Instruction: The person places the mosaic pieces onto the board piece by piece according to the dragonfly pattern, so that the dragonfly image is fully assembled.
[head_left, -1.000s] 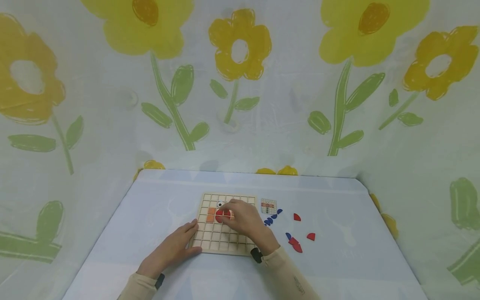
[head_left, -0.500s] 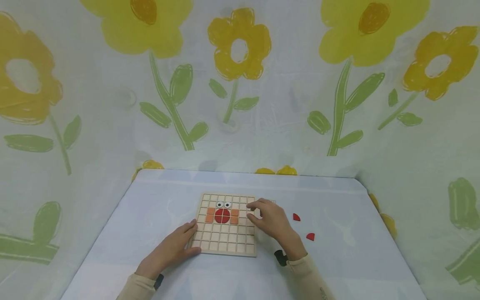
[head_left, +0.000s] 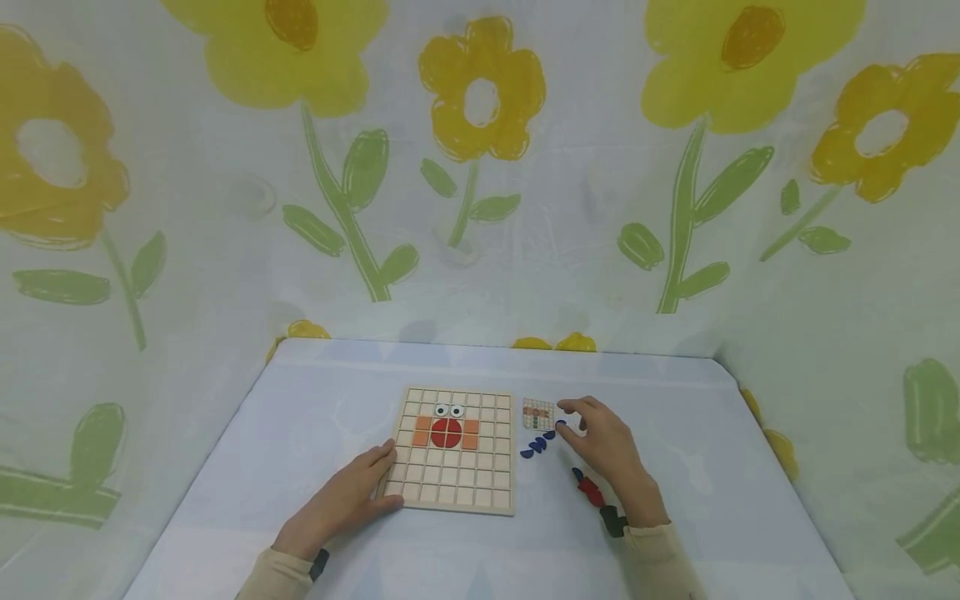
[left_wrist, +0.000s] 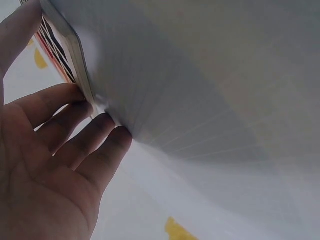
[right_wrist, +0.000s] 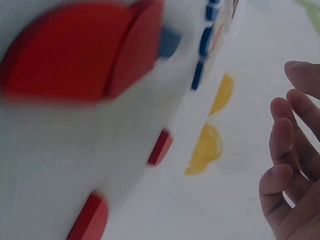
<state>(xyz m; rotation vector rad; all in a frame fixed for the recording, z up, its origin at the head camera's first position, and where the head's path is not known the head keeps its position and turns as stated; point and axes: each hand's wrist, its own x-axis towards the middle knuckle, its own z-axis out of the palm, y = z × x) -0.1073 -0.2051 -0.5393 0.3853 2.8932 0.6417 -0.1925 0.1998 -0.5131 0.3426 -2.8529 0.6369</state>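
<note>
The left hand (head_left: pixel 341 500) rests at the lower left corner of a wooden grid board (head_left: pixel 450 483), fingers along its left edge and thumb at the front edge. The board's edge (left_wrist: pixel 75 50) meets those fingertips in the left wrist view. On the grid lie a red circle (head_left: pixel 446 433) of quarter pieces, orange squares (head_left: pixel 422 431) beside it and two eye pieces (head_left: pixel 442 411) above. The right hand (head_left: pixel 606 437) hovers right of the board, thumb and index finger parted close to a blue half-round piece (head_left: pixel 561 423).
A small pattern card (head_left: pixel 538 413) lies right of the board. Several blue pieces (head_left: pixel 537 444) run in a row below it. Red quarter pieces (head_left: pixel 591 492) lie near the right wrist; others, a red piece (right_wrist: pixel 161 147) among them, show in the right wrist view.
The right hand has left the red circle on the board and moved right, past the card, to the far end of the blue row. The left hand has stayed at the board's corner.
</note>
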